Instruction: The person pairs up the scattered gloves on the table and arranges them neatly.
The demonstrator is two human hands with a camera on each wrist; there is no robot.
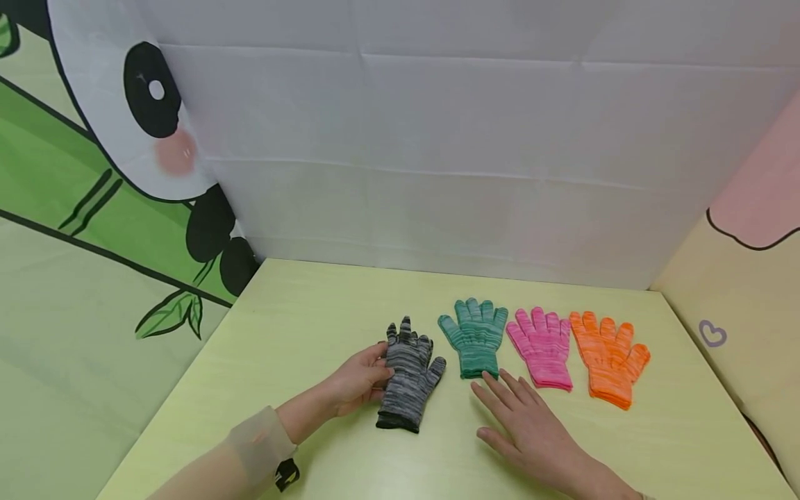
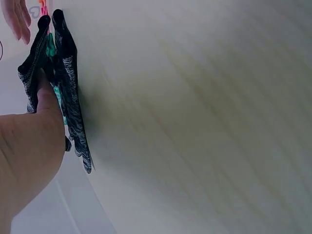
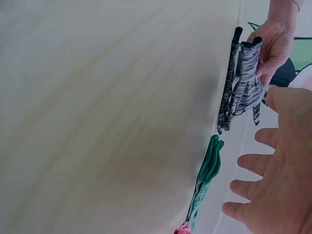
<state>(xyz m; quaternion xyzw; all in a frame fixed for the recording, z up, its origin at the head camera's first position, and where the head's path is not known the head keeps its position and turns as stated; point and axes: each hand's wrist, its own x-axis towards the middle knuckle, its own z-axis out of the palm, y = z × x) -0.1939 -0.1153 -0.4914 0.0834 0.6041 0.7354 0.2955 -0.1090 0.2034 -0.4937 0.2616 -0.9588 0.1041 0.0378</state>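
Note:
My left hand [image 1: 359,380] pinches a black-and-grey striped knit glove [image 1: 407,371] at its edge, thumb on top. In the right wrist view the held glove [image 3: 246,73] is raised off a second matching glove [image 3: 227,95] that lies flat on the table. My right hand [image 1: 528,427] hovers with fingers spread, nothing in it, its fingertips by the cuff of the green gloves [image 1: 478,337]. From the side, the green gloves [image 3: 207,168] show as stacked layers.
Pink gloves [image 1: 542,347] and orange gloves [image 1: 609,357] lie in a row to the right of the green ones on the pale yellow table [image 1: 312,305]. A white sheet [image 1: 437,153] hangs behind the table, and printed cloth [image 1: 94,312] lines the left side.

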